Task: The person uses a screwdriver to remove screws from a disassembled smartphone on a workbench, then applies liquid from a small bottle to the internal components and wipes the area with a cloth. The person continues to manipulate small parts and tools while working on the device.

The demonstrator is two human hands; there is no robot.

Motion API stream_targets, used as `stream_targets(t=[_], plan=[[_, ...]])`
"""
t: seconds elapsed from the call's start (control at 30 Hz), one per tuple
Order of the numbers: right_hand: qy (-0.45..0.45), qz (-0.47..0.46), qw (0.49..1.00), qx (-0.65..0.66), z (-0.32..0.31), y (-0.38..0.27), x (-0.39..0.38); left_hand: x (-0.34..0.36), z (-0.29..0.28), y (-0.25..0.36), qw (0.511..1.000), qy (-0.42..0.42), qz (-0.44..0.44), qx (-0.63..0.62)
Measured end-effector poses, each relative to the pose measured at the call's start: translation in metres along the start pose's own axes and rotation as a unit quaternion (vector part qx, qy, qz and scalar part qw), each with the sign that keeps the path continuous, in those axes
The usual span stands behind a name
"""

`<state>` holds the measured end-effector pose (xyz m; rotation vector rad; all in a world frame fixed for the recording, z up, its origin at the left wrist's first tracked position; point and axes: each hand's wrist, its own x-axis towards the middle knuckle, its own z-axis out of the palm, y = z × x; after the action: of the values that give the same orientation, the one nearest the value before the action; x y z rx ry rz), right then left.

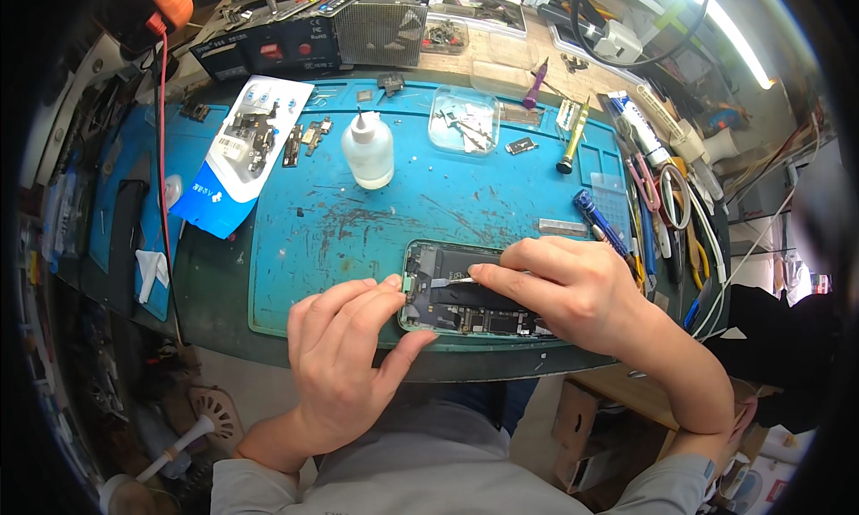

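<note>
An opened smartphone (pixel 438 314) lies on the blue work mat, its dark battery and circuit board exposed. My left hand (pixel 344 349) holds the phone's left end, fingertips at the short edge by a small green piece (pixel 408 284) and thumb at the near corner. Over the phone's right part, my right hand (pixel 573 287) pinches a slim pry tool (pixel 453 281). Its pale flat tip rests on or just above the phone's inside, left of the battery; contact cannot be told. My right hand hides the phone's right end.
Beyond the phone stands a clear dispenser bottle (pixel 368 153). A clear parts box (pixel 463 119) and a screwdriver (pixel 574 137) lie farther back. At left is a blue-and-white parts packet (pixel 242 153); pliers and other tools (pixel 667 193) crowd the right edge.
</note>
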<state>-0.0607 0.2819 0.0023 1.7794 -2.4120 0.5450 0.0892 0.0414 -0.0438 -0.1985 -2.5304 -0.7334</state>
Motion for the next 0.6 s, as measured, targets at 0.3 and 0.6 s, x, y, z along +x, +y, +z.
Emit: stream_targets(t=[0.3,0.6], plan=[[-0.012,0.003,1.000,-0.001,-0.0012,0.0003,-0.0005,0.0008,-0.0012,0.0015,1.000,-0.004,-0.002,-0.001],[-0.017,0.012,1.000,0.005,-0.0021,-0.0021,-0.0009,0.0012,-0.0018,0.0029,1.000,-0.007,-0.004,0.005]])
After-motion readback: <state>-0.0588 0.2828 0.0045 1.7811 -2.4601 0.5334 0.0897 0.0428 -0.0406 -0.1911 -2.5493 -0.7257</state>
